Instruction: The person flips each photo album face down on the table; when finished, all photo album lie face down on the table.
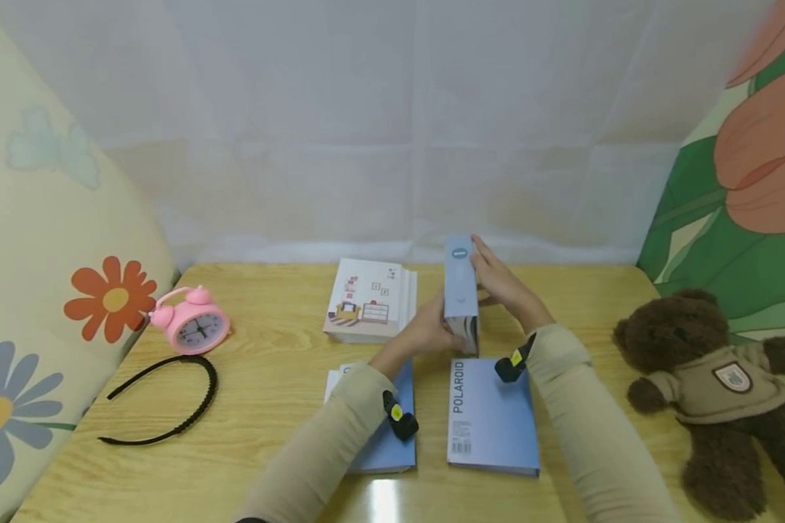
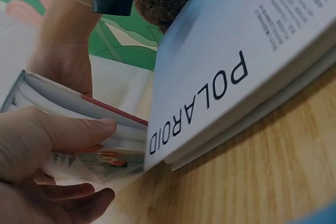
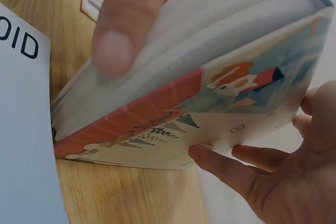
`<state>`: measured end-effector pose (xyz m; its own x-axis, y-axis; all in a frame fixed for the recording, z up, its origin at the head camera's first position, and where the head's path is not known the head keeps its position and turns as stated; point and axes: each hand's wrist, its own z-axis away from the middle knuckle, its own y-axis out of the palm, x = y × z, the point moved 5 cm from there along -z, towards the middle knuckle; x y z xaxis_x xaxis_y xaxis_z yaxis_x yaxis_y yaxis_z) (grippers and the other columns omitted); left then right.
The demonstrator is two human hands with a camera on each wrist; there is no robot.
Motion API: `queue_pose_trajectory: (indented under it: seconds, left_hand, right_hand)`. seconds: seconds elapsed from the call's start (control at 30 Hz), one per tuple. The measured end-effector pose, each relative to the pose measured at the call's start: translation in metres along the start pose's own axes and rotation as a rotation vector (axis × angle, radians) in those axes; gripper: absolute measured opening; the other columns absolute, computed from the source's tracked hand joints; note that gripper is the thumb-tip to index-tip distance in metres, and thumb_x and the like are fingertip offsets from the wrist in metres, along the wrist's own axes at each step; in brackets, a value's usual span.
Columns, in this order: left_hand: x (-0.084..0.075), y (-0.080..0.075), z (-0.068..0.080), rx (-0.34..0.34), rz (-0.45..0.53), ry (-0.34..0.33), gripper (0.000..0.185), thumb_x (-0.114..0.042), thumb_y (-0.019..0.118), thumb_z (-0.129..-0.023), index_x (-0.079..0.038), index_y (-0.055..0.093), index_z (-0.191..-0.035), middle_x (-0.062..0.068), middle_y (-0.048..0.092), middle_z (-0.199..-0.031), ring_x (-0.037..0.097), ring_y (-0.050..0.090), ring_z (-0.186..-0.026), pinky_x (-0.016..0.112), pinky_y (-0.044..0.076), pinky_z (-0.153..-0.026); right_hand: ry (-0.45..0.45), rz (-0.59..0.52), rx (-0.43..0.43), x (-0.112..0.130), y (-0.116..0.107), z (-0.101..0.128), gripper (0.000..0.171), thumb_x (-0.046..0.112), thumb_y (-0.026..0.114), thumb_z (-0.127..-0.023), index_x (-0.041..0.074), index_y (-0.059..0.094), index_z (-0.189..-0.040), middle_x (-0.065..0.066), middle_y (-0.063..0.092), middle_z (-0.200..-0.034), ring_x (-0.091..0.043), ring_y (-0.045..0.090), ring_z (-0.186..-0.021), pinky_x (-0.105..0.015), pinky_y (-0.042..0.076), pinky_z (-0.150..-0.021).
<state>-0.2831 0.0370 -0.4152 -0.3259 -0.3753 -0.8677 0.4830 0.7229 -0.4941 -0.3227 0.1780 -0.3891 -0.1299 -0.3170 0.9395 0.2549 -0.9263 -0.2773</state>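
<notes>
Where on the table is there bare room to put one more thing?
Bare table shows between the pink alarm clock and the white stack, and, at back right, between the right hand and teddy bear. The centre is crowded: left hand, held book, white stack and blue albums lie close together.

Soft, even light fills the head view, white glare striking the near tabletop [image 1: 384,501]; the left wrist view looks dimmer, the right wrist view's foreground thumb [image 3: 118,40] blurred.

Looks like a staged tabletop [image 1: 275,312] — white cloth [image 1: 366,145] behind, floral panels [image 1: 72,225] beside
</notes>
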Motion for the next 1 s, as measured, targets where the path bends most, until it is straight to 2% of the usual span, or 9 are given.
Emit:
queue_pose_trajectory:
  seconds: [0.17,0.3,0.43,0.5,0.57,0.67,0.77,0.87,1.0]
  left_hand:
    - [0.006,0.004,0.001,0.027,0.006,-0.066,0.113,-0.006,0.087,-0.072,-0.024,0.017,-0.159,0.01,0.045,-0.15,0.032,0.045,-0.134,0.05,0.038,-0.11]
    - [0.005,0.002,0.0,0.033,-0.071,-0.102,0.117,-0.011,0.087,-0.071,-0.016,0.011,-0.16,0.017,0.039,-0.154,0.036,0.043,-0.136,0.052,0.036,-0.111]
    - [0.006,0.004,-0.002,0.073,-0.181,-0.101,0.117,-0.009,0.085,-0.073,-0.008,0.008,-0.16,0.023,0.046,-0.145,0.034,0.051,-0.125,0.046,0.042,-0.107]
    - [0.008,0.007,-0.002,0.103,-0.253,-0.122,0.114,-0.009,0.083,-0.074,-0.01,0.008,-0.16,0.022,0.049,-0.14,0.031,0.055,-0.115,0.043,0.047,-0.101]
    - [0.009,0.012,-0.003,0.13,-0.367,-0.163,0.11,-0.013,0.082,-0.077,-0.013,0.011,-0.161,0.022,0.048,-0.139,0.031,0.054,-0.112,0.046,0.048,-0.098]
    - [0.01,0.016,-0.005,0.144,-0.577,-0.232,0.102,-0.024,0.082,-0.078,-0.018,0.021,-0.16,0.021,0.044,-0.143,0.034,0.049,-0.118,0.05,0.045,-0.099]
    - [0.006,0.02,-0.009,0.132,-0.721,-0.264,0.094,-0.025,0.082,-0.077,-0.022,0.033,-0.156,0.018,0.047,-0.14,0.035,0.046,-0.117,0.051,0.044,-0.098]
    - [0.003,0.023,-0.012,0.121,-0.787,-0.293,0.089,-0.018,0.082,-0.075,-0.023,0.04,-0.153,0.017,0.049,-0.135,0.034,0.044,-0.115,0.05,0.043,-0.098]
    - [0.004,0.021,-0.012,0.134,-0.794,-0.301,0.087,-0.019,0.082,-0.075,-0.022,0.042,-0.151,0.016,0.05,-0.133,0.034,0.045,-0.115,0.05,0.043,-0.098]
  right_hand:
    - [0.001,-0.049,-0.013,-0.005,-0.002,0.001,0.058,0.041,0.023,-0.108,0.034,-0.001,-0.16,-0.016,0.022,-0.161,-0.045,0.051,-0.121,-0.055,0.053,-0.09]
    - [0.003,-0.096,-0.064,-0.008,-0.008,0.004,0.057,0.034,0.023,-0.108,0.031,0.002,-0.161,-0.016,0.023,-0.161,-0.041,0.045,-0.128,-0.055,0.048,-0.098]
    - [-0.017,0.025,-0.199,-0.012,-0.021,0.007,0.056,0.021,0.027,-0.107,0.014,0.015,-0.16,-0.015,0.024,-0.161,-0.034,0.034,-0.138,-0.049,0.032,-0.114]
    - [0.007,0.12,-0.267,-0.016,-0.027,0.009,0.055,0.016,0.03,-0.105,0.007,0.022,-0.158,-0.019,0.031,-0.157,-0.034,0.035,-0.139,-0.047,0.03,-0.116]
    - [0.041,0.211,-0.294,-0.022,-0.032,0.009,0.054,0.012,0.035,-0.103,0.0,0.027,-0.155,-0.024,0.036,-0.153,-0.038,0.036,-0.138,-0.048,0.03,-0.116]
    - [0.091,0.374,-0.251,-0.032,-0.034,0.01,0.056,0.011,0.041,-0.099,-0.008,0.03,-0.151,-0.03,0.036,-0.15,-0.044,0.036,-0.138,-0.051,0.032,-0.114]
    - [0.11,0.506,-0.146,-0.04,-0.033,0.012,0.062,0.012,0.046,-0.095,-0.013,0.029,-0.149,-0.035,0.037,-0.147,-0.047,0.041,-0.132,-0.052,0.036,-0.111]
    - [0.115,0.546,-0.063,-0.045,-0.03,0.015,0.067,0.015,0.049,-0.094,-0.014,0.025,-0.149,-0.038,0.038,-0.145,-0.048,0.046,-0.126,-0.053,0.04,-0.107]
    - [0.122,0.556,-0.034,-0.046,-0.026,0.016,0.069,0.018,0.048,-0.094,-0.016,0.022,-0.149,-0.039,0.034,-0.146,-0.049,0.042,-0.13,-0.055,0.035,-0.111]
